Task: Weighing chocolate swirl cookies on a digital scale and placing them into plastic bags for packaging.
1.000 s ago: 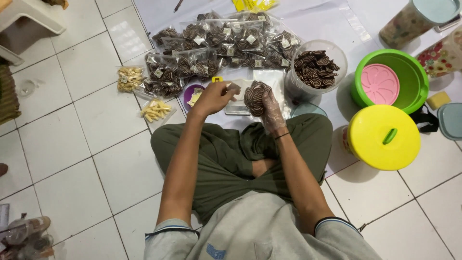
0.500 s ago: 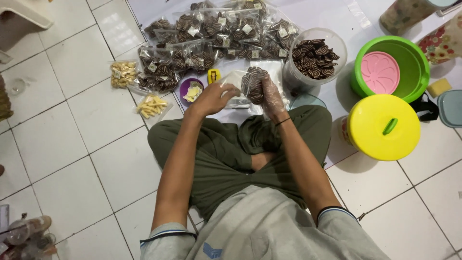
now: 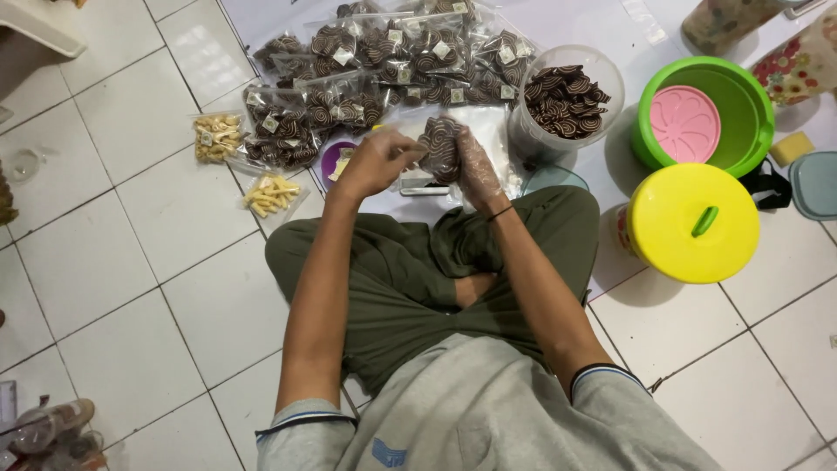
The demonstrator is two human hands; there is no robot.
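While both arms reach forward, left hand [image 3: 373, 163] and gloved right hand [image 3: 475, 161] grip a cookie bag [image 3: 438, 139].

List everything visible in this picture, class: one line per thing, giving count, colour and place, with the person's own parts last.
Filled snack bags: many, clear with brown swirls, top centre.
Yellow snack bags: two, left of pile.
Open jar: one, clear, brown swirls inside, right of pile.
Green tub: one, pink lid inside, top right.
Yellow lid: one, on container, right.
Bag in hand: one, clear, brown swirls.
Left hand: bare, at the bag.
Right hand: clear glove, holding the bag.
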